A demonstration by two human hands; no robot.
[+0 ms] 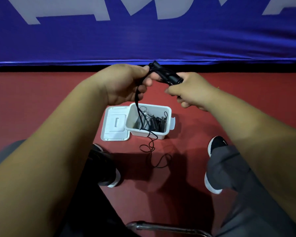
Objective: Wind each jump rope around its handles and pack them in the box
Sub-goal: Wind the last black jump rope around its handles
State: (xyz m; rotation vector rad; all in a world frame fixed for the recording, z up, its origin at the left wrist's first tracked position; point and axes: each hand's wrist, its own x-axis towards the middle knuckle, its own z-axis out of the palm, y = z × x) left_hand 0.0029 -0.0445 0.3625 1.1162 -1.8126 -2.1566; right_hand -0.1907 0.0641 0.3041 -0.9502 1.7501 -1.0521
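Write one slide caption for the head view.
Left hand pinches the rope, right hand grips its handles, above the open box.

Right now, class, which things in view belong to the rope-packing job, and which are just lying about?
Job: left hand and right hand, both gripping the jump rope; its loose cord on the floor; open white box; wound ropes inside.
Lying about: blue banner; metal tube at the bottom edge.

We hold both arms out in front, hands close tog. Our L hand (126,82) pinches the rope (136,100) w/ thumb + fingers; our R hand (193,90) curls round the handles (171,77).
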